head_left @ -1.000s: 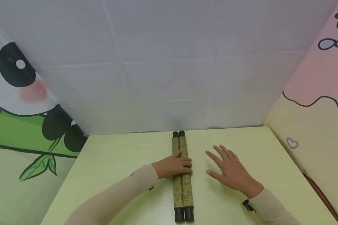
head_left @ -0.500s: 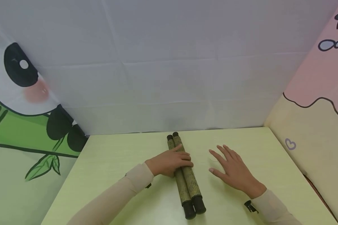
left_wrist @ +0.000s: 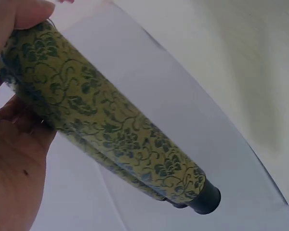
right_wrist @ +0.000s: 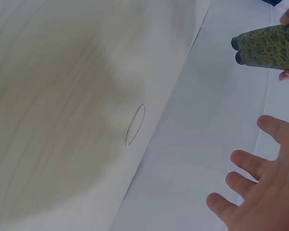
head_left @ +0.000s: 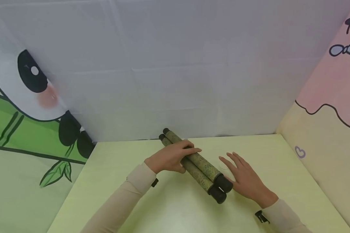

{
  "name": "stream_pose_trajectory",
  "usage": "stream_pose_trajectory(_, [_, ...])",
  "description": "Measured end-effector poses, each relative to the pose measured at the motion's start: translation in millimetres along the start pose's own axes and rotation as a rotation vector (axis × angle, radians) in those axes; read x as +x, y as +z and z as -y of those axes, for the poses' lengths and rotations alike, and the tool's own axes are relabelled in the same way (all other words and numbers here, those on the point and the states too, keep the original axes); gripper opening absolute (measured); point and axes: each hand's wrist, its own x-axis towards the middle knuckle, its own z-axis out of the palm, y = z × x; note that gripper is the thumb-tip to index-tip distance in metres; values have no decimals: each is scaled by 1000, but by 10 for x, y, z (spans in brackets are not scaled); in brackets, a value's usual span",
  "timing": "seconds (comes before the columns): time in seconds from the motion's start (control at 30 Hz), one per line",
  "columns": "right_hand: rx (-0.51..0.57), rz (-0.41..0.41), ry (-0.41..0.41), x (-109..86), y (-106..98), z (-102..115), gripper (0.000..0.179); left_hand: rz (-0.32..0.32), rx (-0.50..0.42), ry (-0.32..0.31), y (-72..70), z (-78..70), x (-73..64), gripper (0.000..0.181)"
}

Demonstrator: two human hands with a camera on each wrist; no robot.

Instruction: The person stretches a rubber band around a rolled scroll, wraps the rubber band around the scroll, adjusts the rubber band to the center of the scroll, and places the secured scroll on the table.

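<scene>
My left hand grips two rolled scrolls side by side above the table: an upper scroll and a lower scroll. Both have yellow-green covers with a dark floral pattern, seen close up on the near scroll in the left wrist view. Black knobs cap their ends. They slant from far left to near right. My right hand is held with fingers spread, just right of the near knobs, which partly cover its thumb in the head view. A thin loop lies on the table by the right hand.
The pale yellow table meets a light grey cloth backdrop at its far edge. A panel with a panda drawing stands at the left. At the right is a pink and cream panel.
My left hand has lifted both scrolls off the table and swung their near ends up and right, toward the right hand. The thin loop shows where they lay nearby. My right hand has shifted slightly.
</scene>
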Motion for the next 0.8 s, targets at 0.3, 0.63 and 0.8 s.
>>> stream_pose_trajectory(0.3, [9, -12, -15, 2, -14, -54, 81, -257, 0, 77, -26, 45, 19, 87])
stream_pose_trajectory(0.63, [26, -45, 3, 22, -16, -12, 54, -288, -93, -28, -92, -3, 56, 85])
stream_pose_trajectory(0.8, [60, -16, 43, 60, -16, -3, 63, -329, -183, -88, -112, -8, 50, 89])
